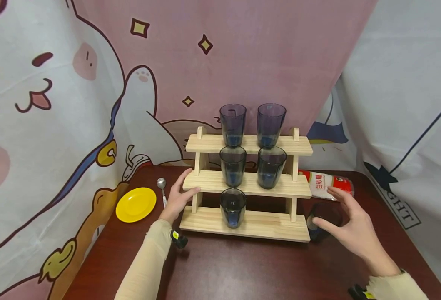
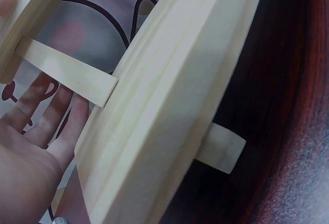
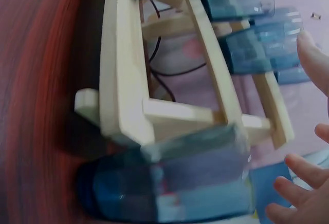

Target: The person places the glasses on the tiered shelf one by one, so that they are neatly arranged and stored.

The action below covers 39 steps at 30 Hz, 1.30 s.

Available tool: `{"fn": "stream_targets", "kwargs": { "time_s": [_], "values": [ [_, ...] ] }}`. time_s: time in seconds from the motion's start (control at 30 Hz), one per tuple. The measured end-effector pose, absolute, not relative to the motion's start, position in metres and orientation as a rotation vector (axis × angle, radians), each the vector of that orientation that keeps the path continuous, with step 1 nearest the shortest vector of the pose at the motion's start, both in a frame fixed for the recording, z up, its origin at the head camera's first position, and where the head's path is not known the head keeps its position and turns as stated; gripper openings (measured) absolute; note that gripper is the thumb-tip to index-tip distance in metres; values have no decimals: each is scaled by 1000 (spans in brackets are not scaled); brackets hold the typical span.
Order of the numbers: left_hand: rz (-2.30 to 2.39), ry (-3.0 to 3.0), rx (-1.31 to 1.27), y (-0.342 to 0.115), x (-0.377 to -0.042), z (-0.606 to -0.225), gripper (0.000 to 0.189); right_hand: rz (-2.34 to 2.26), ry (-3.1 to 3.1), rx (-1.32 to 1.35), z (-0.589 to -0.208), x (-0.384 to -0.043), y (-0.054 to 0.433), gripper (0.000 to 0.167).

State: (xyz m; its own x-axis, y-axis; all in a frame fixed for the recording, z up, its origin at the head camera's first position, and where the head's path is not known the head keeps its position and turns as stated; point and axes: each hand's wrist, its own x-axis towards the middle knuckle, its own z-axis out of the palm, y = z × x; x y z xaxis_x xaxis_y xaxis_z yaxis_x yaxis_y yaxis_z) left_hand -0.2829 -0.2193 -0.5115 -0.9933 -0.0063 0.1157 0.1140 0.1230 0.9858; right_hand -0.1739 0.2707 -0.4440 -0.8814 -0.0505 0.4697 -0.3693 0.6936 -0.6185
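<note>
A three-tier wooden display rack (image 1: pixel 246 183) stands on the table. My left hand (image 1: pixel 177 198) holds the left end of its middle shelf, thumb along the front edge and fingers (image 2: pixel 43 113) behind. Two tinted glasses stand on the top shelf, two on the middle one, and one glass (image 1: pixel 233 208) at the left of the bottom shelf. Another dark glass (image 3: pixel 169 183) stands upright on the table just off the rack's right end. Around this glass my right hand (image 1: pixel 355 225) is spread, thumb and fingers wide apart; in the right wrist view its fingertips are clear of the glass.
Left of the rack lie a yellow plate (image 1: pixel 135 204) and a small metal spoon (image 1: pixel 162 185). A red and white packet (image 1: pixel 323 185) lies behind the right hand. Printed cloth (image 1: pixel 261 50) hangs behind and along both sides of the table.
</note>
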Motion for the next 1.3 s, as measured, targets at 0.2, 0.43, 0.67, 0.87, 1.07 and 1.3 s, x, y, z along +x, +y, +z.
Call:
{"fn": "stream_targets", "kwargs": {
  "time_s": [0.2, 0.43, 0.67, 0.87, 1.07, 1.3],
  "values": [
    [-2017, -2274, -109, -219, -283, -510, 74, 1066, -2553, 268, -459, -179, 283, 108],
    [-2023, -2278, -116, -218, -284, -509, 73, 1232, -2629, 162, -487, -187, 294, 109],
    [-2027, -2272, -112, -219, -285, -510, 72, 1419, -2607, 140, -509, -193, 296, 107],
    [-2024, -2277, -118, -219, -284, -510, 72, 1522, -2567, 163, -520, -195, 295, 94],
    [-2024, -2279, -119, -219, -285, -511, 75, 1555, -2502, 198, -527, -196, 295, 80],
    [-2035, -2272, -125, -219, -284, -509, 78, 1538, -2480, 174, -528, -191, 296, 81]
  ]
}}
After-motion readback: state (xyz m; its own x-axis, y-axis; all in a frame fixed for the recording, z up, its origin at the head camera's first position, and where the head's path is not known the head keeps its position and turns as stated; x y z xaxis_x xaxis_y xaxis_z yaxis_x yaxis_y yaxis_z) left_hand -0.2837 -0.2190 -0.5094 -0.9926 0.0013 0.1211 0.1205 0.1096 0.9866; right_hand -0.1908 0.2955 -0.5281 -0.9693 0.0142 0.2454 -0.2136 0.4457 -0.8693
